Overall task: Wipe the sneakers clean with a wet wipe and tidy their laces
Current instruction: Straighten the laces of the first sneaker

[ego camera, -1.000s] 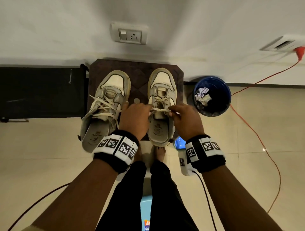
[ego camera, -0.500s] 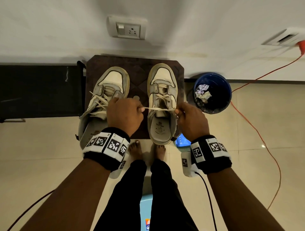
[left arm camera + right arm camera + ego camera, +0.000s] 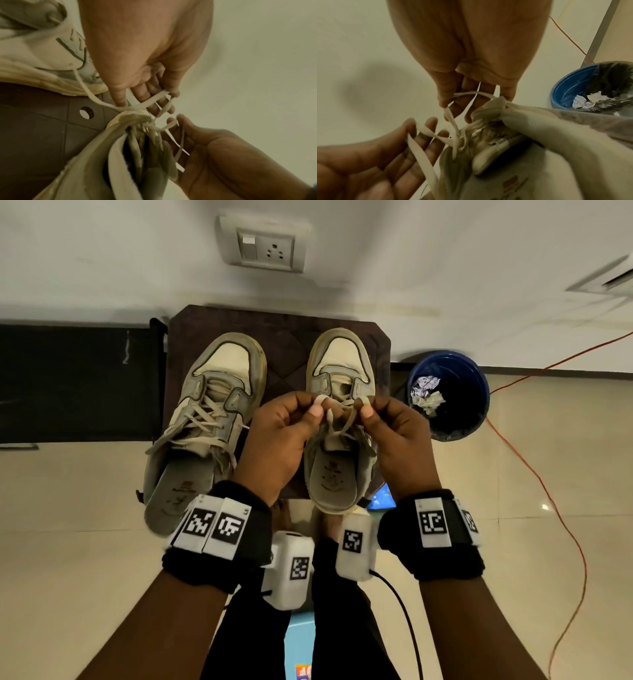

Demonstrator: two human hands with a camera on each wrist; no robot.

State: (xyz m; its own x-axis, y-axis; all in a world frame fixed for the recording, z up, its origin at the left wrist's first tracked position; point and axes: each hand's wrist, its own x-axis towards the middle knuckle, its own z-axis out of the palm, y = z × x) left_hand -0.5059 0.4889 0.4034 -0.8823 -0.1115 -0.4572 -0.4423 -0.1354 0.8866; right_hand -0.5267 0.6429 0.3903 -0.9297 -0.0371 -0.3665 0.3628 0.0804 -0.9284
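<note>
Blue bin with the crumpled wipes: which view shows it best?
The head view: the whole blue bin stands on the floor right of the stool, crumpled wipes inside. The right wrist view catches only part of its rim and contents at the frame edge. The left wrist view misses it.

sneakers point(image 3: 219, 392) cream-grey | laces point(image 3: 337, 422) off-white | stool point(image 3: 281, 337) dark brown | bin point(image 3: 455, 371) blue

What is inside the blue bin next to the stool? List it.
Inside the blue bin, crumpled white wipes or paper lie on a dark liner. The right wrist view shows the same scraps. Anything beneath them, and the bin's bottom, is too dark or covered to tell.
</note>
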